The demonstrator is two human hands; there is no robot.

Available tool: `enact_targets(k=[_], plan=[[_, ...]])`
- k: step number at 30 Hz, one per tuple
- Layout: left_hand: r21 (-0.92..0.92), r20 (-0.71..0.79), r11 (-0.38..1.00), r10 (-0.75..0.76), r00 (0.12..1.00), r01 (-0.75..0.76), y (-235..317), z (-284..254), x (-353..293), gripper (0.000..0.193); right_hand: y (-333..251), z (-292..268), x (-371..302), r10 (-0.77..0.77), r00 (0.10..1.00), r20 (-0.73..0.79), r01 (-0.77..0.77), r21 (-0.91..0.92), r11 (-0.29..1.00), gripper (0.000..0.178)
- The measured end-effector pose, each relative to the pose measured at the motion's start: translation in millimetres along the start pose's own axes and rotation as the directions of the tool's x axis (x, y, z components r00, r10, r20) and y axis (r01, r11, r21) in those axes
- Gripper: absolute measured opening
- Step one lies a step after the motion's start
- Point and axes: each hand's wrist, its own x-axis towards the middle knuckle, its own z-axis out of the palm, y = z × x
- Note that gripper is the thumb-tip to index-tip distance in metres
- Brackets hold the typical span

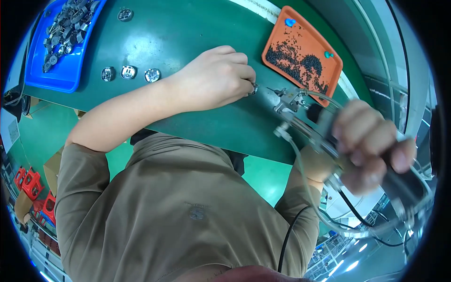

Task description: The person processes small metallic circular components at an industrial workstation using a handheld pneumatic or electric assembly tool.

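Note:
My left hand [221, 77] rests low over the green table, its thumb and fingers closed in a pinch on a small silver-and-black watch-like module [254, 88]. Most of that module is hidden by my fingers. My right hand [369, 145], somewhat blurred, is wrapped round a power screwdriver [293, 110] with a metal head, thin tip and hose. The tip points left, a short gap from the pinched module. Left of my left wrist lie a rounded module [152, 75], a second module [128, 72] and a third module [107, 74] in a row.
An orange tray [307, 30] with many tiny black pieces and two small blue-green bits stands at the far right. At the far left, a blue tray [49, 81] holds a heap of grey round parts. Another module [125, 15] lies far back. A cable [287, 235] hangs by my right arm.

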Motion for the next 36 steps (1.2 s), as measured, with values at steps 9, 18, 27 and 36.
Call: enact_targets(k=[9,18,27,36], plan=[[-0.014,-0.038,1.0,0.015,0.999,-0.016,-6.3,4.8,0.8,0.015,-12.6,-10.9,-11.2,-0.006,0.999,-0.049,0.009,0.064,0.998,0.031],[-0.015,-0.046,1.0,0.004,0.999,-0.005,-2.9,9.1,2.4,0.015,9.3,-8.3,-10.1,-0.01,0.998,0.067,-0.002,0.168,0.986,0.028],[-0.026,-0.014,1.0,-0.015,1.0,0.015,-3.1,6.4,0.8,0.017,16.4,0.6,-9.0,0.004,0.992,0.124,-0.021,0.132,0.991,0.03],[-0.028,-0.017,1.0,-0.012,1.0,0.011,-3.2,7.2,1.8,0.017,21.0,6.1,-9.8,-0.012,0.998,0.057,0.003,0.157,0.988,0.029]])
